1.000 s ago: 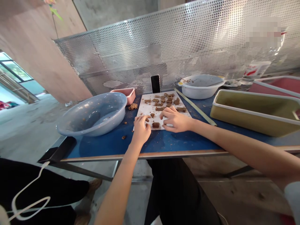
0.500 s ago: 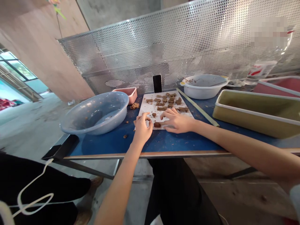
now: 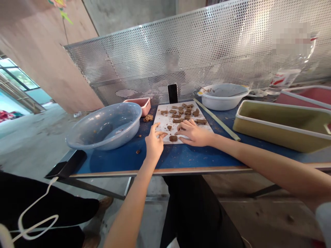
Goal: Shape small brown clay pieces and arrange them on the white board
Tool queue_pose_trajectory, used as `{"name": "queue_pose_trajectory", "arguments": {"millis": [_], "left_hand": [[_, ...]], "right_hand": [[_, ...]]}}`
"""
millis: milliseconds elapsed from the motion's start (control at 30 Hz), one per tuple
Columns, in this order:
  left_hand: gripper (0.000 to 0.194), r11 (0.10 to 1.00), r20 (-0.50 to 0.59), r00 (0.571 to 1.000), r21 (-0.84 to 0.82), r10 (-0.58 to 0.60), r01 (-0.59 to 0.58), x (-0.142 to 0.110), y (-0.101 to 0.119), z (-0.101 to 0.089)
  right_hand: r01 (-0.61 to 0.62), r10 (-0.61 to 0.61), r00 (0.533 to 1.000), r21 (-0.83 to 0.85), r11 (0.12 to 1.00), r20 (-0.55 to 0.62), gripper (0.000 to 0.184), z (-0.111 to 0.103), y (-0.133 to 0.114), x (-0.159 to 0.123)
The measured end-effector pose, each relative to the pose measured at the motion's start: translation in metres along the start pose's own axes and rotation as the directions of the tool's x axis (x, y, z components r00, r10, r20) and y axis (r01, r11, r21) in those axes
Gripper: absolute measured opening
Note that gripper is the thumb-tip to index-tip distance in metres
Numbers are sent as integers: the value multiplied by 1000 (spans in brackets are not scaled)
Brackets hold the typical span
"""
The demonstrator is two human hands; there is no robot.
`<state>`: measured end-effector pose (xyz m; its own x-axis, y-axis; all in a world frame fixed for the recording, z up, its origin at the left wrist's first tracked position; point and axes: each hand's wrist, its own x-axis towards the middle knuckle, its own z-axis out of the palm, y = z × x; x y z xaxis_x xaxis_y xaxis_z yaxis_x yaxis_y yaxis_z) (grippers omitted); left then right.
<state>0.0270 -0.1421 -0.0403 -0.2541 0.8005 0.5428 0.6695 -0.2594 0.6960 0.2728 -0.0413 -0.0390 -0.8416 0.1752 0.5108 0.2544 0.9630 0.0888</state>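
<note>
A small brown block of clay-like material (image 3: 173,138) lies near the front edge of a white board (image 3: 163,119). To its left is my left hand (image 3: 154,142), fingers apart and nothing held. My right hand (image 3: 194,134) rests low over the board's right side, its thumb and fingers spread, the tips just short of the block. A smaller brown lump (image 3: 169,127) lies behind the block. Several more brown pieces, some bone-shaped like this one (image 3: 201,121), cover the back of the board. My right hand hides part of the board.
A large blue basin (image 3: 103,129) stands left, beside a pink tub (image 3: 145,107) and a crumbly brown lump (image 3: 148,118). A phone (image 3: 172,93) leans behind the board. Rightward are a pale stick (image 3: 219,121), a white basin (image 3: 223,101) and an olive trough (image 3: 271,132). Perforated metal rises behind.
The fingers of my left hand have straightened somewhat, and the hand has shifted slightly away from the block. My right fingertips have drawn back from it, leaving more of its top showing.
</note>
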Motion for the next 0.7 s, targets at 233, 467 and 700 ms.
{"name": "queue_pose_trajectory", "arguments": {"millis": [233, 467, 700], "left_hand": [[45, 998, 2, 998, 32, 59, -59, 0, -6, 0], [41, 1000, -26, 999, -9, 24, -24, 1, -6, 0], [51, 999, -84, 996, -39, -37, 34, 2, -4, -1]], "right_hand": [[-30, 30, 999, -5, 1000, 14, 35, 0, 1, 0], [-38, 38, 999, -3, 999, 11, 35, 0, 1, 0], [-40, 40, 999, 3, 999, 20, 36, -2, 1, 0]]}}
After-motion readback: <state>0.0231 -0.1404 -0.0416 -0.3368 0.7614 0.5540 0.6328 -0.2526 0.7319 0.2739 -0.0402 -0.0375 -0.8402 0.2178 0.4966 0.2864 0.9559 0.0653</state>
